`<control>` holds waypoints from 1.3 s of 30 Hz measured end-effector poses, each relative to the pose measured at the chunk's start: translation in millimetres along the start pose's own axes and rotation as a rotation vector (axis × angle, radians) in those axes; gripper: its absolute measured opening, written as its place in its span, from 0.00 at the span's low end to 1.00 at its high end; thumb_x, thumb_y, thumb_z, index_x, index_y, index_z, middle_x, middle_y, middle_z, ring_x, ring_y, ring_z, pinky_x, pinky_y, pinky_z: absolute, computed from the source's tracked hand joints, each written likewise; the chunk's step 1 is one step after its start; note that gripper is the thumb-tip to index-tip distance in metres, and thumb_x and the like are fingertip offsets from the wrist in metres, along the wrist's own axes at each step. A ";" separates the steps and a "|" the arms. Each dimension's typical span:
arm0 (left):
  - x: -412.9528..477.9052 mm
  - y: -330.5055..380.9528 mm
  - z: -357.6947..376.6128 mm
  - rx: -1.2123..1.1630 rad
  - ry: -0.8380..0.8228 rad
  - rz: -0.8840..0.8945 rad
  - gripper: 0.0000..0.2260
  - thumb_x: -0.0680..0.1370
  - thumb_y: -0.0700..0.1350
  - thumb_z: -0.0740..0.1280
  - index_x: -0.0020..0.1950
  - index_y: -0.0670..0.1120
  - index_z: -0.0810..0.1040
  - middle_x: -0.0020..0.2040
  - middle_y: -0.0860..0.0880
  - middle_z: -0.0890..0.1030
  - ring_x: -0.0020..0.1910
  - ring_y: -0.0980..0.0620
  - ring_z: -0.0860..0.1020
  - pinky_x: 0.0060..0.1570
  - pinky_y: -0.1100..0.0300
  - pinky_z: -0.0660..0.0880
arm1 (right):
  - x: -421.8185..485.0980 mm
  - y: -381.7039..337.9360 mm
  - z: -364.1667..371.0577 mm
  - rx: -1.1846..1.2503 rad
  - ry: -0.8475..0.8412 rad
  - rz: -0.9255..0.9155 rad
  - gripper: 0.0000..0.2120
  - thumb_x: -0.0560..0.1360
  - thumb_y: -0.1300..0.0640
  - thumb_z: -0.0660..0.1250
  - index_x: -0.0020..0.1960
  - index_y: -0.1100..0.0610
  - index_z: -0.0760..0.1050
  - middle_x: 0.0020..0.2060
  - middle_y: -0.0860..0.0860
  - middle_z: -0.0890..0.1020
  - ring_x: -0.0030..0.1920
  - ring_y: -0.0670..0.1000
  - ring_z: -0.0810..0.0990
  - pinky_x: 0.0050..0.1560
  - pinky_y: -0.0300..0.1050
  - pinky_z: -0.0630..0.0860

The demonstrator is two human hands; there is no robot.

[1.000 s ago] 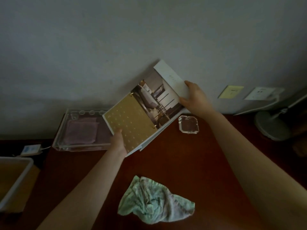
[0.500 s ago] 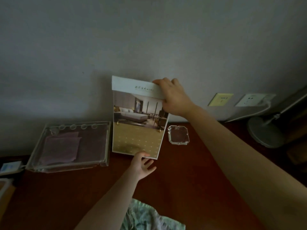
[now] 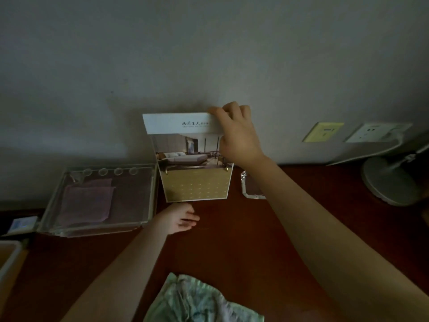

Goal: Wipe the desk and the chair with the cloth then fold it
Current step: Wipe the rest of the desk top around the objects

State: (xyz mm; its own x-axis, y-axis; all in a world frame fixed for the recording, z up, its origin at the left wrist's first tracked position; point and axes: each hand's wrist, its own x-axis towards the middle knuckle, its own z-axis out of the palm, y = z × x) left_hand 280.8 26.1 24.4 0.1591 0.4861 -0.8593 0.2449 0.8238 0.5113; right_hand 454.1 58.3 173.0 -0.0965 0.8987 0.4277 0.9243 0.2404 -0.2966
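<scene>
Dim light, fine detail poor. Right hand (image 3: 236, 138) pinches the top right corner of a brochure (image 3: 195, 173), fingers curled over its upper edge. The brochure stands near upright, its top at or close to the wall (image 3: 209, 54) and its foot on the dark red worktop (image 3: 243, 242). Left hand (image 3: 180, 218) is loosely spread and holds nothing, just below the brochure's lower edge; cannot tell whether it rests on the wood or hovers. Cloth (image 3: 197, 300) lies crumpled at the near side of the worktop, well apart from both hands. Chair not in view. Likely step: standing the brochure out of the way; whether this patch has been wiped, cannot say. Main risk: the brochure's foot sits on smooth wood, so once the pinch lets go it may slide forward and fall flat. The open left hand is placed to stop that, if it is not drawn off first. Second risk: a glass ashtray (image 3: 251, 189) sits just beside the brochure's lower right corner, partly under the right forearm, so a falling brochure or a dropped wrist could shove it. A clear tray (image 3: 92, 230) stands just beside on the left, leaving little room sideways. A cord runs from the wall socket (image 3: 376, 132) toward a round stand base (image 3: 392, 182); a wide sweep with the cloth there could snag it.
</scene>
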 end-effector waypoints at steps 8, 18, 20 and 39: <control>-23.8 31.8 -62.0 -0.209 0.368 0.400 0.09 0.81 0.41 0.57 0.44 0.44 0.75 0.42 0.48 0.75 0.40 0.52 0.73 0.46 0.58 0.72 | -48.7 -9.1 30.8 0.825 0.357 0.715 0.27 0.77 0.57 0.65 0.72 0.57 0.58 0.68 0.57 0.63 0.68 0.55 0.65 0.69 0.45 0.64; -28.5 60.2 -60.4 -0.092 0.236 0.404 0.15 0.83 0.45 0.52 0.63 0.40 0.72 0.66 0.42 0.73 0.67 0.46 0.70 0.67 0.51 0.61 | -56.3 14.9 61.7 0.945 0.060 1.073 0.23 0.81 0.42 0.48 0.63 0.57 0.69 0.58 0.57 0.75 0.59 0.55 0.73 0.58 0.49 0.67; -26.8 63.4 -57.6 -0.084 0.197 0.410 0.12 0.82 0.46 0.54 0.59 0.42 0.73 0.64 0.43 0.74 0.65 0.46 0.70 0.66 0.51 0.62 | -51.5 19.5 62.0 0.900 0.043 1.078 0.24 0.81 0.42 0.47 0.63 0.58 0.69 0.58 0.57 0.75 0.58 0.55 0.73 0.56 0.48 0.66; 0.5 41.4 -57.4 -0.041 0.247 0.333 0.10 0.81 0.45 0.57 0.58 0.45 0.74 0.58 0.47 0.78 0.56 0.46 0.75 0.57 0.51 0.70 | -75.1 23.2 56.7 1.078 -0.159 1.196 0.10 0.80 0.50 0.56 0.51 0.53 0.73 0.43 0.49 0.77 0.44 0.49 0.75 0.48 0.44 0.72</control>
State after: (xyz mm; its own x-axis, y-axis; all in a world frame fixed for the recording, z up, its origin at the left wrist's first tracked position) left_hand 236.1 77.2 44.4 -0.0123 0.7793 -0.6265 0.1800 0.6181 0.7653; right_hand 461.9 17.2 85.6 0.3521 0.7616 -0.5441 -0.1737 -0.5180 -0.8375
